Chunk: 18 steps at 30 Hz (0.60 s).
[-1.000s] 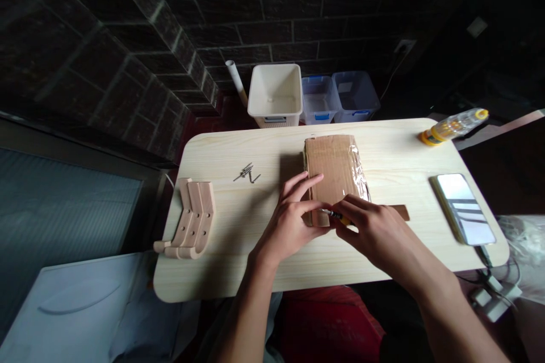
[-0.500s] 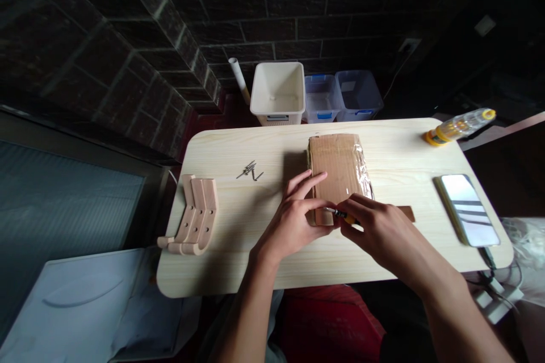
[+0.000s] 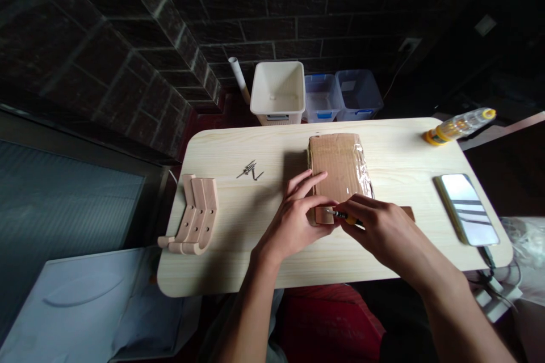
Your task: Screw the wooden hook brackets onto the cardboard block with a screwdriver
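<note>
My left hand (image 3: 293, 215) grips a small wooden piece (image 3: 323, 216) at the near edge of a cardboard box (image 3: 336, 167). Two of its fingers reach onto the box top. In my right hand (image 3: 370, 216) is a screwdriver (image 3: 351, 220) with a yellow and black handle, closed in the fingers. Its metal shaft points left, and the tip is at the wooden piece; a screw there is too small to make out. A brown wooden end (image 3: 408, 213) shows beyond my right hand; whether it belongs to the same piece is hidden.
Several loose screws (image 3: 250, 169) lie left of the box. Curved wooden hooks (image 3: 198, 215) with holes sit at the table's left. A phone (image 3: 468, 210) and a clear yellow-capped bottle-shaped container (image 3: 460, 127) are on the right. Behind the table (image 3: 238, 272) stand a cream bin (image 3: 277, 88) and clear boxes (image 3: 322, 99).
The screwdriver's tip and my right hand have shifted very slightly at the wooden piece. My left hand keeps nearly the same place, and the box stays still.
</note>
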Available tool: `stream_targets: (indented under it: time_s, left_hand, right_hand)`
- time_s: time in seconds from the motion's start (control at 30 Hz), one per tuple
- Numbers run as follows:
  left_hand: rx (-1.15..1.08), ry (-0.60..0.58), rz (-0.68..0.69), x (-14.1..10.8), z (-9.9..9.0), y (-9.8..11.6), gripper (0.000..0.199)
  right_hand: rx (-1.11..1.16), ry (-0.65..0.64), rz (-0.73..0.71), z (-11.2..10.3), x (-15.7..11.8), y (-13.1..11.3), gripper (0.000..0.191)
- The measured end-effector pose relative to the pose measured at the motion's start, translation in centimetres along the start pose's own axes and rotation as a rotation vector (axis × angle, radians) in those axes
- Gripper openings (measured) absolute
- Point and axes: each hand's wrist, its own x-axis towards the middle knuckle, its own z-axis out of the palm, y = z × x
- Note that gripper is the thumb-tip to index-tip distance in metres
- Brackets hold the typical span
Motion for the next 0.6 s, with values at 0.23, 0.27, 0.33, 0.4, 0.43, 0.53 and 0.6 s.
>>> stream_targets:
  time_s: [0.23,0.27,0.33,0.4,0.43,0.53,0.6]
  left_hand:
    - [-0.023,0.010,-0.016,-0.01,0.25,0.61,0.028]
    - [-0.024,0.006,-0.022,-0.05,0.29,0.69,0.028]
    - [-0.028,-0.004,-0.034,-0.12,0.36,0.81,0.029]
    - [-0.033,-0.011,-0.045,-0.16,0.40,0.89,0.031]
    - [-0.036,-0.012,-0.047,-0.16,0.42,0.92,0.032]
    - [-0.035,-0.016,-0.051,-0.13,0.44,0.98,0.032]
    - [-0.030,-0.023,-0.056,-0.13,0.42,1.02,0.031]
  right_hand:
    - [-0.046,-0.006,0.035,-0.34,-0.06,-0.01,0.014]
    - [-0.050,-0.007,0.041,-0.34,-0.09,0.02,0.013]
    - [-0.049,-0.006,0.046,-0.32,-0.15,0.07,0.012]
    - [-0.046,-0.004,0.043,-0.34,-0.21,0.09,0.012]
    - [-0.043,-0.007,0.042,-0.36,-0.23,0.08,0.012]
    - [-0.023,-0.014,0.051,-0.44,-0.28,0.06,0.012]
    - [-0.007,-0.018,0.061,-0.47,-0.28,0.08,0.011]
